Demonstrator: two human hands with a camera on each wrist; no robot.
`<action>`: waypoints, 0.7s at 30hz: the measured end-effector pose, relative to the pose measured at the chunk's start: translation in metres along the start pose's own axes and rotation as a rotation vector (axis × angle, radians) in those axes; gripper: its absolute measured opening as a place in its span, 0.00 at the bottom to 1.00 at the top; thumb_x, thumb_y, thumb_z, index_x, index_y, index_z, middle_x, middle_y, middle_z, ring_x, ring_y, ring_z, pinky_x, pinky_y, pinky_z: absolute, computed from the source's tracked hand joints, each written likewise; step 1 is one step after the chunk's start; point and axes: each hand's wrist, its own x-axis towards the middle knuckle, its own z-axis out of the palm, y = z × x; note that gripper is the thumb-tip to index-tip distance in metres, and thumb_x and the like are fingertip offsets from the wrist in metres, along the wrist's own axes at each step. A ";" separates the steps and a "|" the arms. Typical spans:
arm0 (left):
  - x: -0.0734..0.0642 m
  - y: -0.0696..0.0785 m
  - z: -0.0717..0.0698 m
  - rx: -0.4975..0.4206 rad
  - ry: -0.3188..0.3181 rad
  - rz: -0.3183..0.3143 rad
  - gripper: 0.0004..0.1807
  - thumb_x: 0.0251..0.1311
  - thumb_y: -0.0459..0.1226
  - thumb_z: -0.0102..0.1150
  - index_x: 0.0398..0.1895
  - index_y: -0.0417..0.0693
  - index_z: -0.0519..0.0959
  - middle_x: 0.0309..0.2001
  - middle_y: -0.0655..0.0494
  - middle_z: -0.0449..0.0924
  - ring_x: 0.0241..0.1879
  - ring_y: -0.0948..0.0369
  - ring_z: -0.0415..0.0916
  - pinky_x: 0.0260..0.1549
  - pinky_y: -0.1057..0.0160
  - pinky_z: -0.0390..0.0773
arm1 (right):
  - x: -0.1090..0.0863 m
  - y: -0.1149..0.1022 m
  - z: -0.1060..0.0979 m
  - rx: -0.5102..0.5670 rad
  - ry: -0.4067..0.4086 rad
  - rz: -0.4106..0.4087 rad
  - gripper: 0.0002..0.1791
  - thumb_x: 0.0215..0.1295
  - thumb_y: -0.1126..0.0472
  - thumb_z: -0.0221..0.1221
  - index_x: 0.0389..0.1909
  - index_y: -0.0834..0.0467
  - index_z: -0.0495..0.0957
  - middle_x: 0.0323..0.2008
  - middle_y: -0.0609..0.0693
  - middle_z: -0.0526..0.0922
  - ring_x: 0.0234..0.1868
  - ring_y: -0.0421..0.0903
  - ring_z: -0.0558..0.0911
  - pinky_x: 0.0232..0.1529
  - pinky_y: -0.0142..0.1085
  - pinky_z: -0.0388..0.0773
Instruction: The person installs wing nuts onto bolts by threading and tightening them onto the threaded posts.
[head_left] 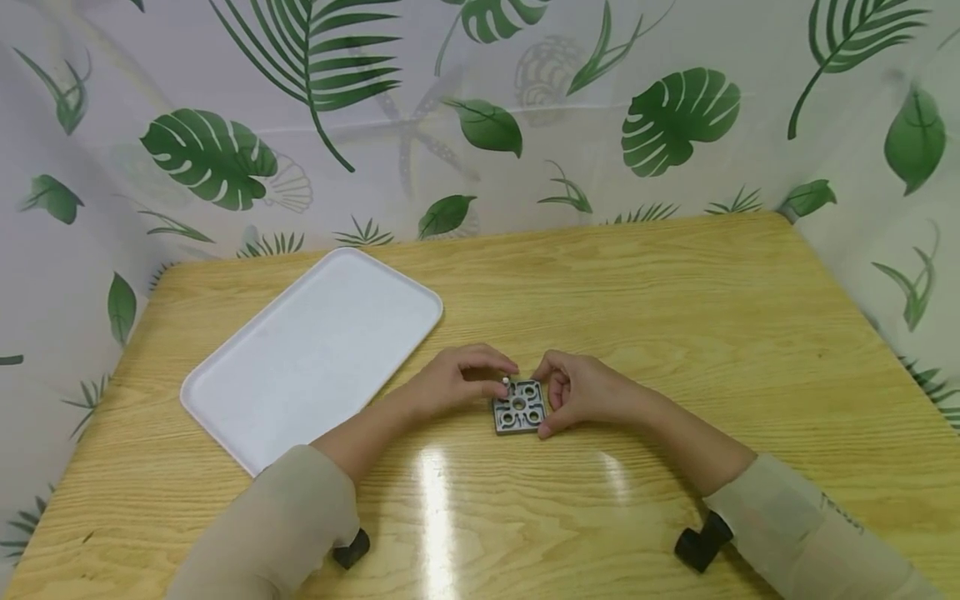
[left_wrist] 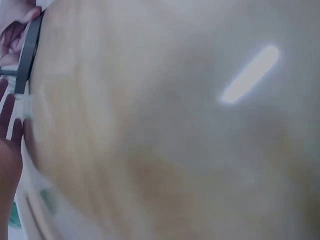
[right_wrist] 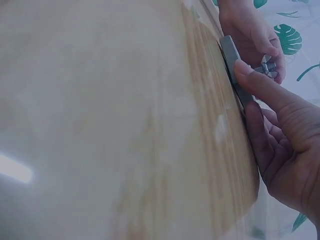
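Observation:
A square grey metal plate (head_left: 519,408) with several round holes rests on the wooden table. My right hand (head_left: 588,390) holds it by the right side, thumb at the near corner and a finger at the far one. A small wing screw (right_wrist: 266,67) stands up from the plate near its far left corner. Around the screw, my left hand (head_left: 457,379) has its thumb and forefinger on either side, with the wings still visible between them. In the left wrist view, the left fingers (left_wrist: 7,117) look fairly straight; whether they touch the screw is unclear.
Behind the left forearm lies a white rectangular tray (head_left: 315,354) on the wooden table (head_left: 600,308). A leaf-patterned cloth (head_left: 480,125) hangs along the back and sides. Black wrist mounts (head_left: 702,542) stick out below the sleeves.

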 end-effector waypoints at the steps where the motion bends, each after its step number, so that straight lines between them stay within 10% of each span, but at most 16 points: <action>1: 0.002 0.001 -0.003 0.001 -0.032 -0.013 0.17 0.57 0.39 0.64 0.51 0.49 0.81 0.51 0.59 0.79 0.54 0.63 0.73 0.55 0.63 0.72 | 0.000 0.000 0.000 0.001 0.000 -0.001 0.36 0.38 0.53 0.77 0.48 0.60 0.70 0.23 0.48 0.77 0.24 0.43 0.75 0.27 0.31 0.72; 11: 0.007 0.002 -0.011 -0.055 -0.129 -0.044 0.21 0.56 0.36 0.64 0.55 0.44 0.79 0.53 0.54 0.78 0.55 0.61 0.72 0.56 0.63 0.71 | 0.000 0.001 0.001 0.009 -0.002 0.002 0.36 0.38 0.53 0.77 0.47 0.60 0.70 0.23 0.48 0.77 0.23 0.43 0.74 0.26 0.31 0.72; 21: -0.014 0.012 0.033 -0.045 0.335 -0.182 0.36 0.47 0.43 0.73 0.62 0.45 0.71 0.55 0.56 0.77 0.60 0.59 0.69 0.63 0.57 0.64 | 0.002 0.002 0.000 0.005 -0.002 0.000 0.37 0.37 0.53 0.77 0.48 0.61 0.71 0.23 0.48 0.77 0.23 0.42 0.75 0.26 0.31 0.72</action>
